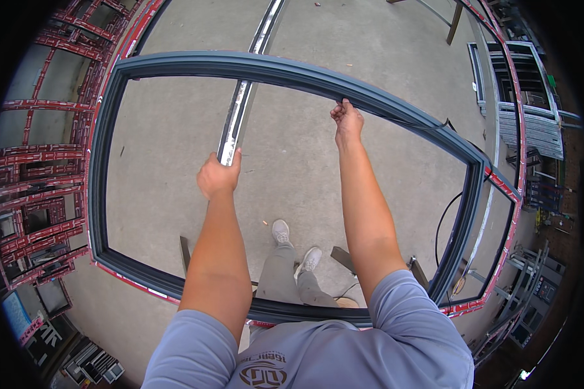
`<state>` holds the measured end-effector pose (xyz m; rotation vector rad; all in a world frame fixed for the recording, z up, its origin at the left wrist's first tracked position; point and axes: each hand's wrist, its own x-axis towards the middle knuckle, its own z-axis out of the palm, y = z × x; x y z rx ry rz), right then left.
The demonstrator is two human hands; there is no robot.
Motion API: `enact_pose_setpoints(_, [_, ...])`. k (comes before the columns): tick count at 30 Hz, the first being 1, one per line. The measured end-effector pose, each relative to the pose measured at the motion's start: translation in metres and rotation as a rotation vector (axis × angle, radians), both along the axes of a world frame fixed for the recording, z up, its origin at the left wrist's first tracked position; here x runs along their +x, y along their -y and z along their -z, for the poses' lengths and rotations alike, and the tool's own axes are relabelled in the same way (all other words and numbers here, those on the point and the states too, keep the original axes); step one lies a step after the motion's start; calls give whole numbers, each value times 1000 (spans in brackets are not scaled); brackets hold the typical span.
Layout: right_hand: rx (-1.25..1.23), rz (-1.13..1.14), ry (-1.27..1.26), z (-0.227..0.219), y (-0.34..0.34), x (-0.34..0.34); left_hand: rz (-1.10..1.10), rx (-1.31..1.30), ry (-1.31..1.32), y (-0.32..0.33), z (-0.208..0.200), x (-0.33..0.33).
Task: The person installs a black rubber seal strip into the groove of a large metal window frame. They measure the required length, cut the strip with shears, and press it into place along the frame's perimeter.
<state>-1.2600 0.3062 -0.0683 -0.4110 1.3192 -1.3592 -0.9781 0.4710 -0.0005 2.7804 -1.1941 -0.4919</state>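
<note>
A large grey window frame point(237, 59) with black inner edges lies across supports in front of me. My left hand point(216, 176) is closed around the near end of a long silvery metal bar point(237, 120), which runs under the frame's far side. At the far side's inner edge, my right hand point(348, 122) is closed, its fingertips pinched against the black edge. A thin black strip point(416, 126) runs along that side from near my right fingers and loops up near the right corner. My fingers partly hide what they pinch.
Red-taped frames point(45, 104) stand stacked at the left. More grey frames point(522, 97) lean at the right. A thin black line point(442, 217) hangs in a curve inside the frame's right side. My shoes point(281, 231) are on the concrete floor, seen through the frame.
</note>
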Motion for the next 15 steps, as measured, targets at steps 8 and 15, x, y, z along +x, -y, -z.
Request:
enact_pose_setpoints(8, [-17, -35, -54, 4, 0, 13, -14, 4, -13, 0, -2, 0])
enact_pose_setpoints(15, [-42, -60, 65, 4, 4, 25, 1, -30, 0, -1, -1, 0])
